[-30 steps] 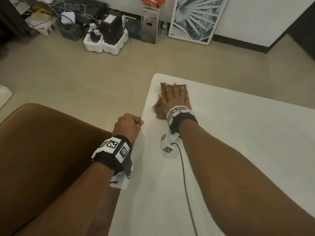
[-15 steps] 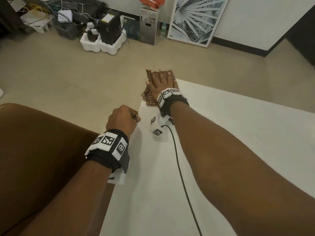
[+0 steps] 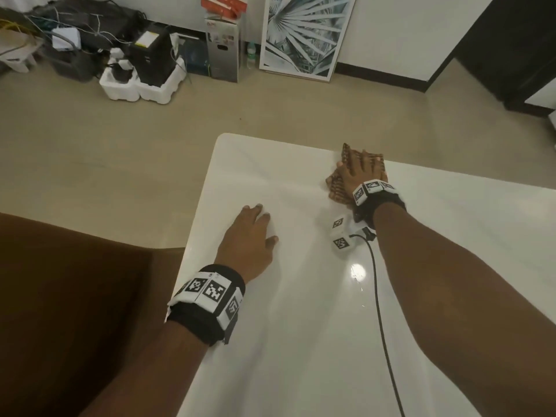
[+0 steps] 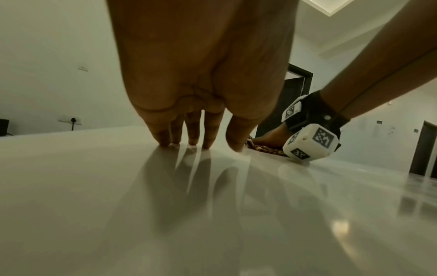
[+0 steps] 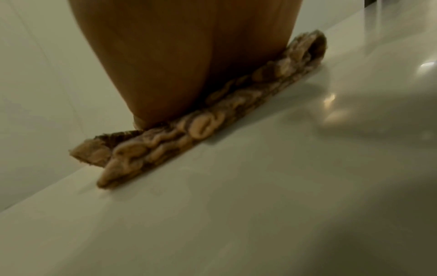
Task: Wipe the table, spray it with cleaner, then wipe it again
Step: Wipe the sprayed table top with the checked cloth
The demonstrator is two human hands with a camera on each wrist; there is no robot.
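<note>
A glossy white table [image 3: 301,326] fills the lower right of the head view. A brown patterned cloth [image 3: 337,188] lies flat near the table's far edge, and my right hand [image 3: 359,170] presses down on it with straight fingers. In the right wrist view the folded cloth [image 5: 201,127] is squashed under my palm on the table [image 5: 236,224]. My left hand [image 3: 255,230] rests flat on the table near its left edge. The left wrist view shows its fingertips [image 4: 192,142] touching the table [image 4: 212,214], holding nothing, with the cloth [image 4: 264,148] beyond. No spray bottle is in view.
A brown seat [image 3: 75,296] stands against the table's left side. A black cable [image 3: 380,311] runs from my right wrist along the table. On the floor by the far wall are boxes and foam packing [image 3: 141,82] and a leaning framed picture [image 3: 307,34].
My right hand has slid the cloth from the table's far left corner rightward along the far edge. My left hand left the table's side edge, uncurled from a fist and now lies flat on top.
</note>
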